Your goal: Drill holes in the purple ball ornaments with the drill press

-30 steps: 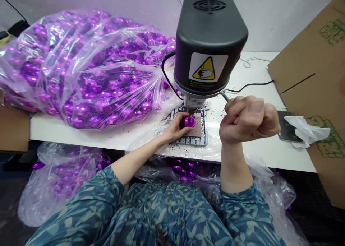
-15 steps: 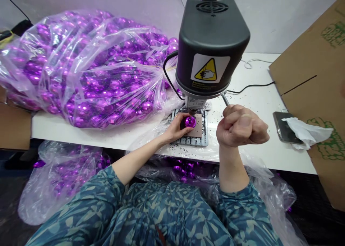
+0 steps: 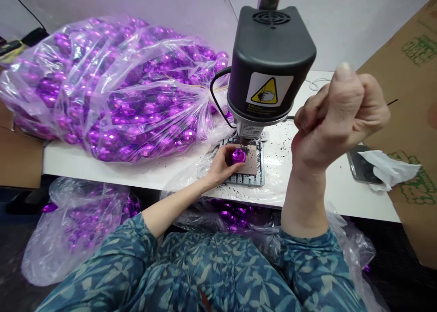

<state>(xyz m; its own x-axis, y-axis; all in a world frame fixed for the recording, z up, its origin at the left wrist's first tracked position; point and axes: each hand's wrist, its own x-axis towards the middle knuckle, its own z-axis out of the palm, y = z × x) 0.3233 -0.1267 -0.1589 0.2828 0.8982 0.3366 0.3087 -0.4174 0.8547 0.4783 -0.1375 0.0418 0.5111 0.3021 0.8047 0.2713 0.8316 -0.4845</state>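
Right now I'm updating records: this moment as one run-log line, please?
left hand: holding shiny purple faceted ball | right hand: raised, curled, contents hidden | nearby: black boxy machine head, clear plastic bag, purple balls

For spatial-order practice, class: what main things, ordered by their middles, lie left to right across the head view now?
Tied plastic bag of faceted purple balls, left hand, held purple ball, black machine head, right hand, crumpled white tissue.
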